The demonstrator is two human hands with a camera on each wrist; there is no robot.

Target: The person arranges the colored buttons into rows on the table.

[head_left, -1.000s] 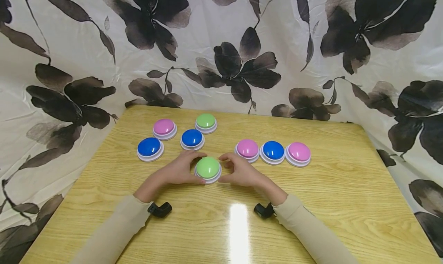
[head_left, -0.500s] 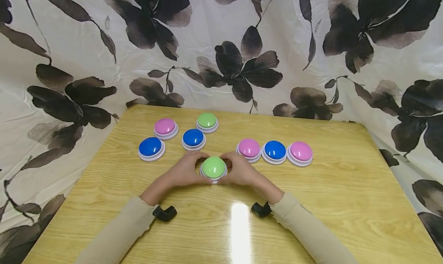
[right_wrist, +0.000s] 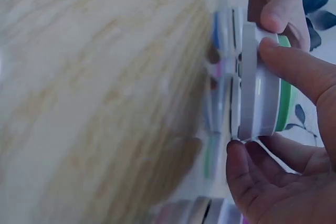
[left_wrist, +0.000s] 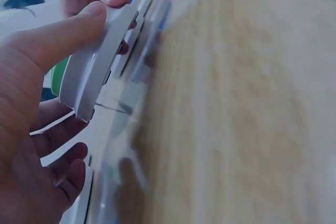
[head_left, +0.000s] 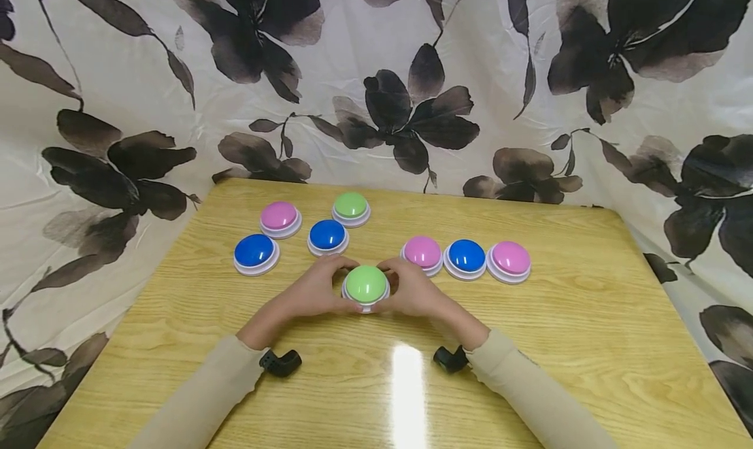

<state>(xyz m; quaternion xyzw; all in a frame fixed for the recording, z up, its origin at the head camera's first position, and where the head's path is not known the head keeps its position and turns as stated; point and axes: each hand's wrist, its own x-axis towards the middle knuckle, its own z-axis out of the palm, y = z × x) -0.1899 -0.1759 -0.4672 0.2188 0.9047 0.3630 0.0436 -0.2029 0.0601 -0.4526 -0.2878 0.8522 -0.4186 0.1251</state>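
A push button with a green dome and a white round base is held between both hands near the middle of the table. My left hand grips its left side, and my right hand grips its right side. Each thumb lies on the near side of the white base, with fingers on its far side. In the right wrist view the base looks slightly raised off the tabletop. Just behind my right hand sits a pink button; a blue button stands behind my left hand.
Right of the pink button come a blue button and another pink button, in a row. At the back left are a pink button, a blue button and a green button. A floral cloth hangs behind the wooden table.
My right fingers have come against the green button, and both hands now hold it. The button has shifted a little to the right and appears slightly lifted. The other buttons have stayed put.
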